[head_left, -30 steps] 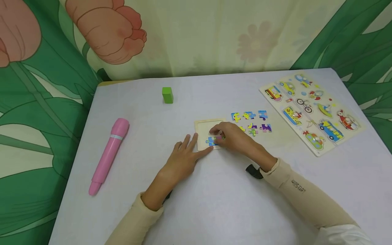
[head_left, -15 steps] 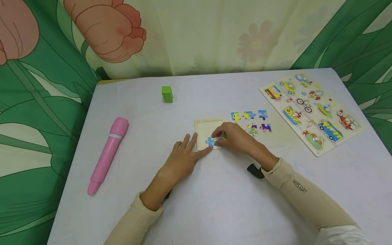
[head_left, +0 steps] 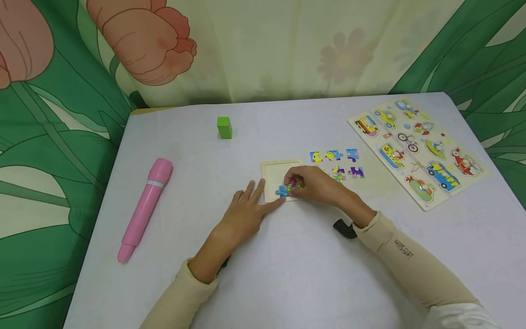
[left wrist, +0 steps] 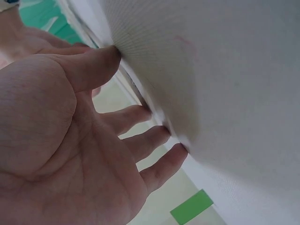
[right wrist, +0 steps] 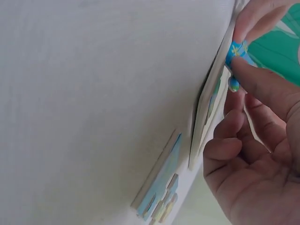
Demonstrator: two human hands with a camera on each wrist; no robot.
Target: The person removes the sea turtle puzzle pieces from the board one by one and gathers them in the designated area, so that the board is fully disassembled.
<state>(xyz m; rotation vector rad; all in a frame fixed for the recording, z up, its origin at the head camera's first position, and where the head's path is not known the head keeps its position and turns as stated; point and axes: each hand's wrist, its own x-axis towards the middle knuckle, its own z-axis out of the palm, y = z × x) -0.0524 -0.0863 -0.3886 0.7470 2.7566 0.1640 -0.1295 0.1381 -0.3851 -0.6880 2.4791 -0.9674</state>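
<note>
A shallow wooden puzzle tray (head_left: 281, 163) lies mid-table with a few jigsaw pieces at its near side. My left hand (head_left: 243, 216) rests beside it with fingers spread; fingertips touch the tray's left edge and the thumb reaches its near edge. In the left wrist view the left palm (left wrist: 89, 126) is seen from below. My right hand (head_left: 318, 185) is over the tray's right part and pinches a blue jigsaw piece (head_left: 282, 190). The right wrist view shows the thumb on that blue piece (right wrist: 238, 49); its other fingers are curled, and part of the tray is hidden.
Several loose jigsaw pieces (head_left: 352, 154) lie right of the tray. Farther right is a peg puzzle board (head_left: 411, 155) with vehicles. A green block (head_left: 224, 128) stands at the back; a pink microphone-shaped toy (head_left: 145, 210) lies left. Patterned curtains (head_left: 287, 50) hang behind.
The right fingers have shifted slightly, and the blue piece now sits a little differently at the tray's near side. The left hand has stayed in place.
</note>
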